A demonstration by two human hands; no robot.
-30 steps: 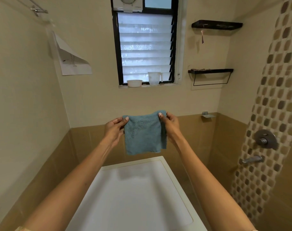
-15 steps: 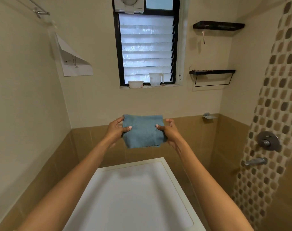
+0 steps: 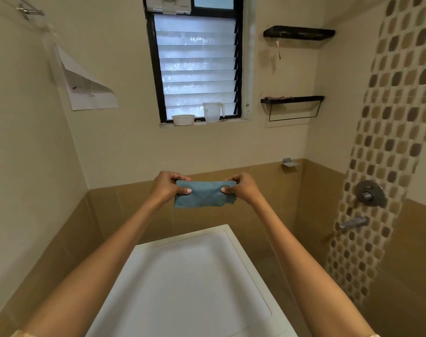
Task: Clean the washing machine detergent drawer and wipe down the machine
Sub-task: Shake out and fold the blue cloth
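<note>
Fingers [image 3: 181,190] of left hand [image 3: 167,188] and right hand [image 3: 244,189] pinch opposite ends of blue cloth [image 3: 204,197], seemingly folded, long axis crosswise, washing machine top [image 3: 195,276] below.

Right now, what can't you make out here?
Head view only.
Washing machine: front and drawer cut off by the bottom edge.
Cloth: both ends hidden inside the left hand and right hand.
Paper on the wall: marks too small to read.
Top shelf: contents hidden, seen from below.

A home bathroom: tiled walls, a shower mixer [image 3: 370,196] and spout [image 3: 352,223] on the mosaic strip, a louvred window [image 3: 197,66], a white washing machine [image 3: 190,283].
</note>
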